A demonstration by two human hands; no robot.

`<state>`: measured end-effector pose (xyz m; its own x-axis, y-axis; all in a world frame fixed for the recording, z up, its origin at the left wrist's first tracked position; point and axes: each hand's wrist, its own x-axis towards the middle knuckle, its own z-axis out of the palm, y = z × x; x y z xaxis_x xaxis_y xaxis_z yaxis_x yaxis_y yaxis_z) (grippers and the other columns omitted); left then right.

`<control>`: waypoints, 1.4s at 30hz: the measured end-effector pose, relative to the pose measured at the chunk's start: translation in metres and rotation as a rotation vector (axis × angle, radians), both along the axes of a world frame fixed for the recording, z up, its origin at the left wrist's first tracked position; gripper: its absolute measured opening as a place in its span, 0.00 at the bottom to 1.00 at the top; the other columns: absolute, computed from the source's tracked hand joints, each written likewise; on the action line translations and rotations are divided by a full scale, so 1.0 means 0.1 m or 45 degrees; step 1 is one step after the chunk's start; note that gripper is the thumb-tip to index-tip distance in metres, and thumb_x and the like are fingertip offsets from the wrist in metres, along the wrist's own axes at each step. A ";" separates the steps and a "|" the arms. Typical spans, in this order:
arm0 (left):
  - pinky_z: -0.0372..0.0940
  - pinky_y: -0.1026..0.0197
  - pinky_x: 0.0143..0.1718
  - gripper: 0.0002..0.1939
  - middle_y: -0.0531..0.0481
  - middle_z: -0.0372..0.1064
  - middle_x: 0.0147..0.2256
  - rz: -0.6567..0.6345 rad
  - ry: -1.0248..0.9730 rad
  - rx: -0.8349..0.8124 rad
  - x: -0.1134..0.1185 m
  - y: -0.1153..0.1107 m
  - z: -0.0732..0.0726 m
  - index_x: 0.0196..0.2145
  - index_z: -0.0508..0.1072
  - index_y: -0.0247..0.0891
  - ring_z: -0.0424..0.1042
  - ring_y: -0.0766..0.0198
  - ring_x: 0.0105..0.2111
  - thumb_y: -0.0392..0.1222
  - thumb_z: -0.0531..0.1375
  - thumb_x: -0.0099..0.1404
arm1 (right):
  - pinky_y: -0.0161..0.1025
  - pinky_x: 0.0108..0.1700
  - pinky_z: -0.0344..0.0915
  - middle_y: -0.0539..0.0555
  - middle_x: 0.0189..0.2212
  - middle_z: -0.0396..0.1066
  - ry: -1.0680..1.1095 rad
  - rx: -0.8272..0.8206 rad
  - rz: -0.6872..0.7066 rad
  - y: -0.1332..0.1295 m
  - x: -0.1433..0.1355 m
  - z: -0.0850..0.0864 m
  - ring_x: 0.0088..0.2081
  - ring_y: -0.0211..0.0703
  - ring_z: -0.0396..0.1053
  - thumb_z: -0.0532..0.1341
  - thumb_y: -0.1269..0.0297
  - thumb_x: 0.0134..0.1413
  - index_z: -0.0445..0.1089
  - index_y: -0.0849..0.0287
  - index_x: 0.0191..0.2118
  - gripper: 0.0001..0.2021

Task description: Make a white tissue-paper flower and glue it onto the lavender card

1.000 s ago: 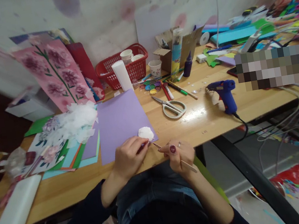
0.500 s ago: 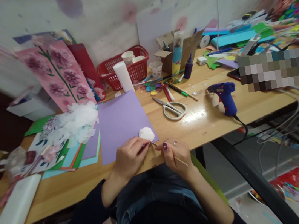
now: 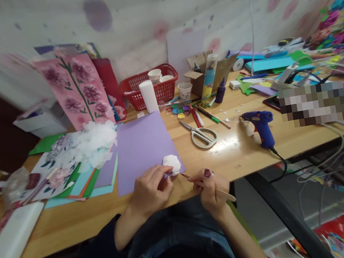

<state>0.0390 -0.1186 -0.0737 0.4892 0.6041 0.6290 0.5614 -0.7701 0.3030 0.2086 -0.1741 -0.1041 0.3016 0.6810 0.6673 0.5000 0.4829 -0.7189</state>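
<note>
A white, roundish piece with an uneven edge [image 3: 171, 164] rests at the near right corner of a purple sheet [image 3: 145, 146]. My left hand [image 3: 152, 189] is closed at its near edge, thumb and fingers pinching it; the fingers hide part of that edge. In my right hand [image 3: 213, 190] is a slim wooden-handled paintbrush [image 3: 225, 194], gripped between thumb and fingers. Its dark tip points left, close to the white piece; whether they touch I cannot tell. Scissors [image 3: 200, 135] with pale handles lie just beyond my right hand.
A blue glue gun [image 3: 260, 125] stands on the right with its cord over the edge. Paint pots [image 3: 179, 111], pens and a red basket [image 3: 150, 86] are at the back. White tulle [image 3: 96, 141] and coloured sheets lie left. Cables crowd the far right.
My right hand has shifted slightly away from the white piece, and more of the brush handle shows. The left fingers have moved up onto the white piece's edge. The whole view has shifted a little.
</note>
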 end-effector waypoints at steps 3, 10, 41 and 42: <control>0.70 0.61 0.34 0.12 0.48 0.75 0.31 0.011 -0.029 -0.023 -0.02 0.01 -0.02 0.39 0.72 0.36 0.75 0.61 0.31 0.28 0.55 0.57 | 0.34 0.18 0.58 0.50 0.12 0.65 0.142 -0.033 -0.032 0.01 0.00 0.01 0.14 0.35 0.63 0.45 0.64 0.68 0.74 0.61 0.23 0.27; 0.69 0.63 0.34 0.10 0.50 0.74 0.30 0.099 -0.092 -0.084 -0.07 0.02 0.03 0.36 0.72 0.37 0.74 0.64 0.30 0.28 0.54 0.60 | 0.32 0.16 0.54 0.50 0.10 0.61 0.745 -0.334 -0.005 0.07 0.06 0.11 0.13 0.35 0.59 0.48 0.46 0.64 0.71 0.62 0.18 0.31; 0.68 0.57 0.46 0.05 0.44 0.74 0.39 0.874 -0.235 -0.433 -1.32 0.99 0.33 0.31 0.71 0.36 0.74 0.57 0.42 0.39 0.58 0.58 | 0.32 0.18 0.51 0.49 0.11 0.61 0.895 -0.610 0.131 0.20 0.16 0.25 0.15 0.32 0.56 0.63 0.43 0.47 0.72 0.63 0.20 0.24; 0.69 0.59 0.44 0.05 0.45 0.75 0.38 0.804 -0.283 -0.450 -1.25 0.95 0.37 0.31 0.70 0.36 0.75 0.59 0.40 0.40 0.58 0.59 | 0.32 0.18 0.51 0.49 0.11 0.61 0.918 -0.585 0.137 0.20 0.15 0.27 0.14 0.32 0.56 0.63 0.43 0.47 0.72 0.63 0.20 0.24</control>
